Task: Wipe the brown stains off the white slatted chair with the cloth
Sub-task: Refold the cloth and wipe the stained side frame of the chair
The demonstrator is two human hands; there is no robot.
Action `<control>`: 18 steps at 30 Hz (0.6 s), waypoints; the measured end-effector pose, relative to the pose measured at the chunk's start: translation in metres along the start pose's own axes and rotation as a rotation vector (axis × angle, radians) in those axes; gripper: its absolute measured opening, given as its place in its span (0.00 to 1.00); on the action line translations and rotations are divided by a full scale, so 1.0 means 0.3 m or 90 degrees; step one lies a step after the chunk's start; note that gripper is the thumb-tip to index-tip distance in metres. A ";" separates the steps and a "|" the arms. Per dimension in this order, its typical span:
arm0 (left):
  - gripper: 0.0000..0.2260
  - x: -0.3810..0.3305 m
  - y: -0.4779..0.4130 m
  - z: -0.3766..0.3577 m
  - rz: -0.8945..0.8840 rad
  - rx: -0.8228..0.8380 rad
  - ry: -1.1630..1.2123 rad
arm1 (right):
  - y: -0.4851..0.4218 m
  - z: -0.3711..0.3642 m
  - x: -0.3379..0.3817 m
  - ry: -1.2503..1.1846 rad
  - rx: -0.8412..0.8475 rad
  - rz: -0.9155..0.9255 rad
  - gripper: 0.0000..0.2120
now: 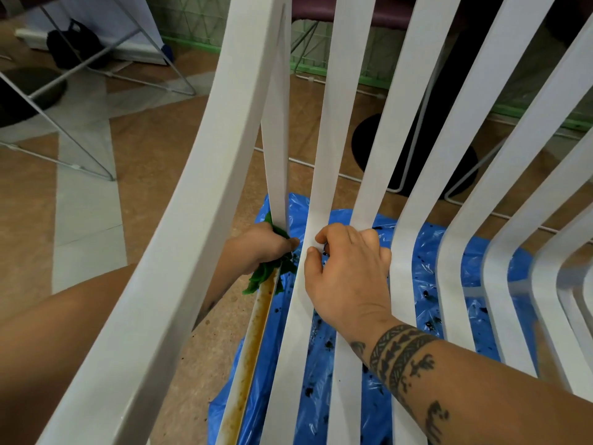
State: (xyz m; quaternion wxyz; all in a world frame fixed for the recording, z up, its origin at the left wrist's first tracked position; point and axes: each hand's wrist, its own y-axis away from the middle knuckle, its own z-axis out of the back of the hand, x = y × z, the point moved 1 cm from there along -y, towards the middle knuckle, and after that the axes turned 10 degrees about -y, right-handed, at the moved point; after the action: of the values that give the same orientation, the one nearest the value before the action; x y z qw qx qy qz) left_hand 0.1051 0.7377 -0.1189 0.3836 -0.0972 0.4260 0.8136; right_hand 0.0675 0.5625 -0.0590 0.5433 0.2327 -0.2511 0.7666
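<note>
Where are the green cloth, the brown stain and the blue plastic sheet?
green cloth (260, 277): head view, bunched part below the left hand.
brown stain (253, 335): head view, middle of streak.
blue plastic sheet (321, 396): head view, part between slats.

Green cloth (269, 275) bunched against the white chair's (179, 239) brown-stained slat (253, 342).

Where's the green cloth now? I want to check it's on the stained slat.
Left of centre, bunched in the left hand, the green cloth presses the stained slat.
</note>
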 end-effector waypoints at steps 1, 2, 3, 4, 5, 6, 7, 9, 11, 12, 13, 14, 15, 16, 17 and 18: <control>0.23 0.001 -0.006 -0.012 0.001 -0.011 0.011 | 0.000 0.000 0.000 -0.002 0.000 -0.001 0.06; 0.22 0.003 -0.009 -0.024 -0.001 -0.029 0.008 | 0.000 0.001 0.000 -0.004 -0.002 -0.002 0.06; 0.22 0.008 -0.008 -0.037 -0.001 -0.054 -0.001 | 0.001 0.001 0.001 -0.005 -0.003 -0.001 0.06; 0.21 0.009 0.001 -0.046 0.002 -0.078 -0.008 | 0.001 0.002 0.003 -0.007 -0.004 0.000 0.05; 0.20 0.011 0.004 -0.053 0.008 -0.090 -0.011 | 0.000 0.002 0.006 -0.008 -0.003 0.000 0.05; 0.19 0.009 0.004 -0.055 0.014 -0.085 -0.003 | -0.002 0.002 0.006 -0.009 -0.002 -0.001 0.05; 0.18 0.009 0.002 -0.054 0.023 -0.071 0.014 | -0.003 0.001 0.007 -0.008 -0.001 -0.001 0.05; 0.17 0.007 0.002 -0.050 0.040 -0.026 0.050 | -0.004 0.002 0.003 -0.009 -0.007 0.001 0.05; 0.18 0.014 0.013 -0.043 0.045 0.011 0.064 | -0.004 0.001 0.001 -0.015 -0.007 0.001 0.05; 0.18 0.022 0.015 -0.042 0.043 0.020 0.064 | -0.003 0.001 0.000 -0.016 -0.005 0.000 0.05; 0.17 0.032 0.022 -0.043 0.037 0.025 0.055 | -0.003 0.001 -0.001 -0.017 -0.002 0.000 0.05; 0.15 0.038 0.032 -0.046 0.028 0.029 0.045 | -0.004 0.003 -0.002 -0.018 -0.002 0.001 0.05; 0.14 0.046 0.044 -0.047 0.024 0.031 0.033 | -0.003 0.003 -0.001 -0.023 -0.004 0.001 0.05; 0.13 0.048 0.055 -0.047 0.023 0.033 0.023 | -0.006 0.006 0.000 -0.024 -0.003 0.001 0.05; 0.12 0.053 0.065 -0.045 0.024 0.034 0.013 | -0.004 0.006 0.001 -0.025 0.001 -0.003 0.05; 0.12 0.057 0.070 -0.043 0.024 0.036 0.003 | -0.004 0.009 0.001 -0.025 0.005 -0.007 0.05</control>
State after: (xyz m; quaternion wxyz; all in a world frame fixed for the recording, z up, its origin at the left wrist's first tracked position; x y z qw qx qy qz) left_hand 0.0764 0.7298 -0.1223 0.3701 -0.0803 0.4513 0.8080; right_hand 0.0689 0.5614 -0.0568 0.5415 0.2512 -0.2576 0.7598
